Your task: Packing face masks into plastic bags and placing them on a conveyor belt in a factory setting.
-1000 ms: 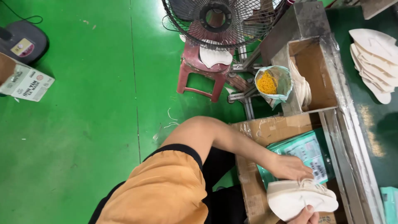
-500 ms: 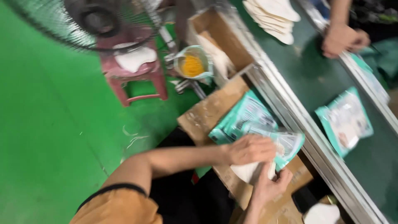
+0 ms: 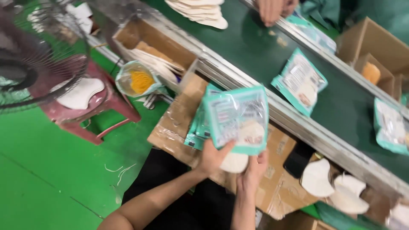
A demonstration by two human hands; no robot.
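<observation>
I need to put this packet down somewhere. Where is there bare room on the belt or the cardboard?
The green belt is bare between the white insole stack and the teal pouch. Bare cardboard shows right of the held pouch, before the metal rail. It is crowded under the left hand and right hand, and around the loose insoles.

A dark green conveyor counter [image 3: 264, 55] runs diagonally across the view, edged by a metal rail [image 3: 298, 123]. On it lie a teal pouch [image 3: 300, 81], a second pouch [image 3: 390, 127] further along near the right edge, and a stack of white insoles [image 3: 200, 12] at its far end. Just beside the rail, a cardboard-covered surface [image 3: 179, 123] carries what look like more teal pouches [image 3: 198, 127], partly hidden.
</observation>
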